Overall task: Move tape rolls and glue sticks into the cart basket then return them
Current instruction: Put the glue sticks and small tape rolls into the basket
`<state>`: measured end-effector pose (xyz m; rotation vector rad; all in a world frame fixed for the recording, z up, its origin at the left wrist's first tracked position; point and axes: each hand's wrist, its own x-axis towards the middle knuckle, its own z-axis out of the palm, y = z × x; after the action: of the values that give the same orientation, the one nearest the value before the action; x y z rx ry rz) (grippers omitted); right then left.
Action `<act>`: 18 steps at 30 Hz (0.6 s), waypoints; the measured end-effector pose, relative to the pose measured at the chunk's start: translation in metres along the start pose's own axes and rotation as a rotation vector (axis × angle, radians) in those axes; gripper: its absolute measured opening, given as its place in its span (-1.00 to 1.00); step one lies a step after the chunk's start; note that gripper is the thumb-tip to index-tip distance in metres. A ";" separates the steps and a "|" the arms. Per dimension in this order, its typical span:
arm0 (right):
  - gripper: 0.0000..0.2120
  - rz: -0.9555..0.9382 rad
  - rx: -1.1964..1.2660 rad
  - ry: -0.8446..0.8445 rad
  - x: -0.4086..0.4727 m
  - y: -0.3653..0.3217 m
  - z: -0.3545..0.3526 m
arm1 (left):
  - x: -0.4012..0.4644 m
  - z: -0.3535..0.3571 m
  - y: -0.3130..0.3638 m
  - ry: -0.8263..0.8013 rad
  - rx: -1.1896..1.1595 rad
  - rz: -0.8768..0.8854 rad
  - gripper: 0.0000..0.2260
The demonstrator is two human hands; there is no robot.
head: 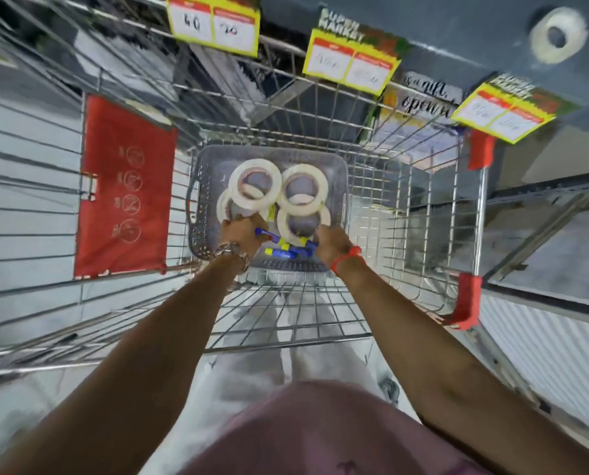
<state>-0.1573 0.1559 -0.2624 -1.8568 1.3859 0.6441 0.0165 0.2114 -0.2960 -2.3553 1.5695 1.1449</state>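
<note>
Currently both hands are reaching into the grey perforated plastic basket (199, 200) sitting in the wire shopping cart (406, 214): left hand (243, 231) touching off-white tape rolls (255, 181), right hand (332, 243) over blue-yellow glue sticks (283, 248). Grips unclear. Yellow price tags (351, 65) are hanging along the shelf overhead.

Three yellow price tags hang off the shelf edge above the cart. The first price tag (213, 25) shows the numbers "40" and "20" in its two white boxes. The second price tag (351, 60) says "SUPER MARKET" on top, but its numbers are too blurry to read. The third price tag (507, 113) is blurry too. A dark sign (426, 97) between them reads "is a gift. open it".
</note>
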 end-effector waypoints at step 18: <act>-0.76 -0.019 0.169 0.432 -0.045 -0.002 -0.073 | -0.022 -0.043 0.069 0.306 -0.175 0.400 -0.48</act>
<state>-0.1704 0.1260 -0.1831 -1.9381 1.6324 0.1069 -0.0217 0.1766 -0.2292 -2.4931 2.2080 1.0582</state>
